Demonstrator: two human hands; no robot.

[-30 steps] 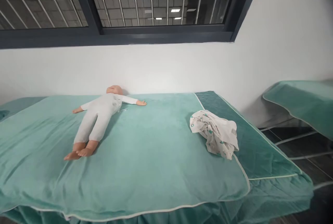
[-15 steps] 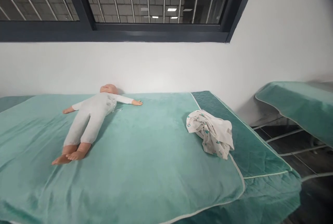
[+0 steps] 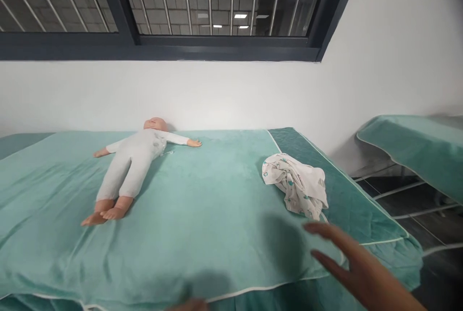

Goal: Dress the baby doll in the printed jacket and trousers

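Note:
My right hand [image 3: 350, 260] hovers over the front right of the bed, thumb and fingers apart, holding nothing. Just beyond its fingertips lies a crumpled white cloth [image 3: 298, 183] with a small green print; the hand does not touch it. Only a blurred bit of my left hand [image 3: 190, 305] shows at the bottom edge, so its fingers cannot be made out. On the left of the bed a baby doll [image 3: 135, 164] in a white long-sleeved suit lies on its back, arms spread, bare feet towards me.
A green sheet [image 3: 217, 205] with pale piping covers the bed. Behind stands a white wall [image 3: 224, 94] with a dark-framed window [image 3: 224, 53]. At right, past a gap with metal bars, is another green-covered bed [image 3: 415, 142].
My right hand has come into view from the lower right, and part of my left hand at the bottom edge. The view has shifted slightly; doll and cloth lie as before.

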